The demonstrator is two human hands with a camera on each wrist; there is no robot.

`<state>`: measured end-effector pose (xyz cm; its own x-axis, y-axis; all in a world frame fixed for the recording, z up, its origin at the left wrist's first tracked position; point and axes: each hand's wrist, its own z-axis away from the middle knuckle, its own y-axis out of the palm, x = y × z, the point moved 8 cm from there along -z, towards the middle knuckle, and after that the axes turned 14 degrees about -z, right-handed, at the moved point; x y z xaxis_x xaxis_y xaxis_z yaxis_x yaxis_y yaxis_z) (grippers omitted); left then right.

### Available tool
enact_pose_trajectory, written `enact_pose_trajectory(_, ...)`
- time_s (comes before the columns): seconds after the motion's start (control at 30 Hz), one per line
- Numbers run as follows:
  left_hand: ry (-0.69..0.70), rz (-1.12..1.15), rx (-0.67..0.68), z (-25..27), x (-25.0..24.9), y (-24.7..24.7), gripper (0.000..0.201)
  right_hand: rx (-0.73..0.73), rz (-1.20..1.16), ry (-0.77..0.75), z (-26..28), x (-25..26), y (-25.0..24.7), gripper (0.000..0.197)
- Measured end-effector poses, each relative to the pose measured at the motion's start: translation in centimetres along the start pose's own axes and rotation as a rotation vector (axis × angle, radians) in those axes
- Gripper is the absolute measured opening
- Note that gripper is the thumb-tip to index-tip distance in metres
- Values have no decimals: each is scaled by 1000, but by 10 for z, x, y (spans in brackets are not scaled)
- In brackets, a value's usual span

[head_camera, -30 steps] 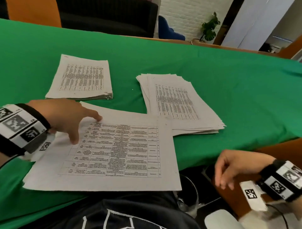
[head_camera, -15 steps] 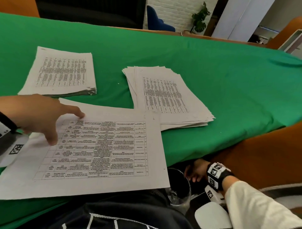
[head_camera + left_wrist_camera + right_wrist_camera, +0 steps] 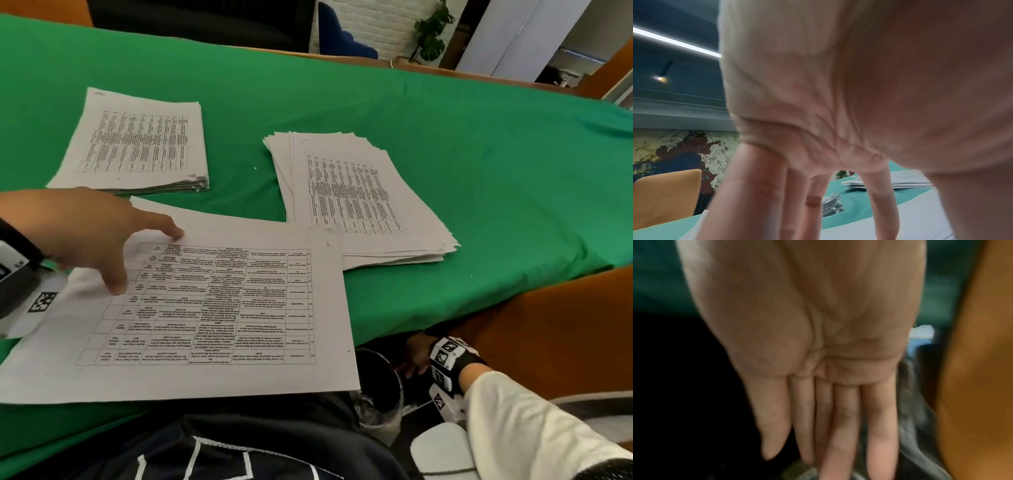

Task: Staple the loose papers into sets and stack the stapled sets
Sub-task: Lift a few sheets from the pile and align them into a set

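Note:
A set of printed sheets (image 3: 222, 308) lies at the near edge of the green table. My left hand (image 3: 113, 246) presses on its left part with straight, spread fingers (image 3: 760, 203), palm lifted. A neat stack of stapled sets (image 3: 137, 144) lies at the far left. A fanned pile of loose papers (image 3: 356, 198) lies to the right, partly under the near set. My right hand (image 3: 416, 354) is below the table edge, fingers (image 3: 842, 426) straight and together, holding nothing. No stapler shows.
The green cloth (image 3: 479, 154) covers the table, bare on the right. An orange chair (image 3: 531, 335) stands beside my right arm. A clear cup (image 3: 380, 401) sits below the table edge near my lap. Another orange chair (image 3: 668, 194) stands far left.
My right hand has dropped from beside the table edge to below it, reaching down by the chair. My left hand stays pressed on the near set.

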<state>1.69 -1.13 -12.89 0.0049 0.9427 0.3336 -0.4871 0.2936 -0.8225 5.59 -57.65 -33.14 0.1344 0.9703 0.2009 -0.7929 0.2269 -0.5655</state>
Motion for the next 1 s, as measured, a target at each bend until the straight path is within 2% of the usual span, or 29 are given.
enact_pose_trajectory(0.03, 25, 25, -11, 14, -10, -11, 124, 83, -1, 2, 8, 7, 4, 33)
enact_pose_trajectory(0.1, 45, 21, -77, 37, -22, -34, 105, 129, 36, -57, 41, 29, 0, 32)
enact_pose_trajectory(0.2, 21, 3, -23, 56, -25, -41, 107, 126, 101, -201, 100, 69, -8, 25)
enact_pose_trajectory(0.27, 4, 19, -19, 61, -27, -45, 107, 253, 91, -277, 142, 90, -4, 31)
enact_pose_trajectory(0.37, 41, -22, -31, 72, -32, -50, 105, 512, -56, -412, 204, 135, -5, 40)
enact_pose_trajectory(0.43, 48, -21, -36, 77, -34, -53, 102, 564, -136, -548, 233, 173, -23, 36)
enact_pose_trajectory(0.5, 52, -26, -45, 81, -36, -54, 101, 492, -208, -705, 249, 217, -49, 29)
enact_pose_trajectory(0.57, 40, -35, -61, 84, -34, -56, 102, 282, -278, -850, 253, 262, -80, 25)
enact_pose_trajectory(0.6, 30, -37, -69, 85, -32, -56, 102, 149, -317, -901, 253, 283, -96, 30)
enact_pose_trajectory(0.7, -21, -14, -83, 86, -29, -53, 112, -145, -365, -990, 239, 337, -127, 36)
enact_pose_trajectory(0.77, -37, -1, -99, 87, -28, -54, 115, -271, -208, -970, 221, 369, -129, 39)
enact_pose_trajectory(0.8, -43, 9, -107, 86, -26, -53, 114, -297, -65, -915, 209, 382, -122, 47)
enact_pose_trajectory(0.9, -42, 61, -137, 86, -17, -46, 114, -249, 290, -736, 177, 403, -95, 73)
enact_pose_trajectory(1.0, -56, 131, -162, 86, 0, -32, 117, -254, 307, -678, 168, 411, -92, 85)
